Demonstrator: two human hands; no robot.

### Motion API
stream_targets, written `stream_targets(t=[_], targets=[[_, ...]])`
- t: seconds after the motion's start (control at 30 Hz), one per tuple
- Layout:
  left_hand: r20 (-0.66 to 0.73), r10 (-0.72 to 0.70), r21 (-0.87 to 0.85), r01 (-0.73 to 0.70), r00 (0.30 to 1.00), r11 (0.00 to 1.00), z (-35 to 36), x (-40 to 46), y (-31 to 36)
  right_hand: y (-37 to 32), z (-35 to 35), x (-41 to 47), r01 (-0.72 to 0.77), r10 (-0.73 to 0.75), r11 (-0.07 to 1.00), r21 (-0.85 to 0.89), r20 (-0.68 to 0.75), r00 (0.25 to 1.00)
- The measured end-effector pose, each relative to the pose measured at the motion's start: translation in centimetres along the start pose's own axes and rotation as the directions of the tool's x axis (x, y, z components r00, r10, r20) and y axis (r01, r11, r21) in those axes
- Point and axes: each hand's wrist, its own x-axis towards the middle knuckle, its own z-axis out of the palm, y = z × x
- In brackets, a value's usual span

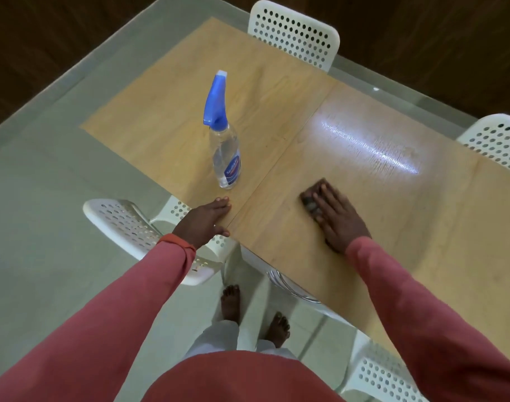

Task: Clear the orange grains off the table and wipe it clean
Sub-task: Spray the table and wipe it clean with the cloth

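A light wooden table (277, 117) fills the middle of the view, with a wet, shiny streak on its right half. My right hand (339, 217) lies flat on the tabletop and presses down a small dark cloth (309, 202), which shows under the fingers. At the table's near corner my left hand (208, 220) rests with fingers spread and holds nothing. A clear spray bottle (225, 152) with a blue trigger head stands upright just beyond my left hand. No orange grains are visible on the table.
White perforated chairs stand around the table: one at the far side (294, 33), one at the right edge (497, 140), one below my left hand (132, 227), one at the bottom right (387, 378). My bare feet stand on the pale floor.
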Motion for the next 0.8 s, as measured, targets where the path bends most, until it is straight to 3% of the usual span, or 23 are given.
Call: stream_targets(t=[0.07, 0.13, 0.2, 0.27, 0.37, 0.43, 0.53, 0.67, 0.73, 0.8], targets=[[0.006, 0.005, 0.009, -0.005, 1.0, 1.0, 0.0, 0.1, 0.1, -1.2, -1.1, 3.6, -0.144, 0.144, 0.99, 0.003, 0.008, 0.99], [0.007, 0.0, 0.019, 0.0, 1.0, 1.0, -0.1, 0.1, 0.1, -4.9, -0.9, 6.1, -0.108, 0.108, 0.994, 0.005, -0.005, 0.994], [-0.012, 0.0, 0.016, 0.001, 1.0, 1.0, 0.0, 0.1, 0.2, -9.2, 0.6, 5.7, 0.073, -0.075, 0.996, -0.043, -0.028, 0.997], [-0.025, 0.005, 0.015, -0.004, 1.0, 1.0, -0.1, 0.1, 0.0, -12.4, 2.6, 1.9, 0.297, -0.298, 0.953, -0.059, -0.01, 0.954], [-0.026, 0.004, 0.004, -0.004, 1.0, 1.0, 0.0, 0.0, 0.0, -11.2, 3.4, -4.9, 0.422, -0.42, 0.907, -0.021, 0.063, 0.906], [-0.017, -0.001, 0.004, 0.001, 1.0, 1.0, 0.0, 0.1, 0.2, -6.7, 2.7, -6.6, 0.38, -0.378, 0.925, -0.017, 0.057, 0.924], [-0.019, -0.002, 0.012, 0.002, 1.0, 1.0, 0.0, 0.1, 0.1, -0.1, 0.7, -4.7, 0.093, -0.094, 0.995, 0.019, 0.012, 0.996], [-0.005, 0.006, 0.027, -0.006, 1.0, 1.0, 0.0, 0.2, 0.2, -0.4, -1.2, 2.3, -0.214, 0.214, 0.977, -0.004, 0.012, 0.977], [-0.004, 0.004, 0.027, -0.004, 1.0, 1.0, 0.0, 0.1, 0.3, -4.1, -0.7, 4.9, -0.171, 0.171, 0.985, -0.003, 0.018, 0.985], [-0.012, 0.002, 0.021, -0.002, 1.0, 1.0, -0.1, 0.1, 0.3, -8.5, 1.0, 4.9, 0.003, -0.001, 0.999, -0.044, 0.04, 0.999]])
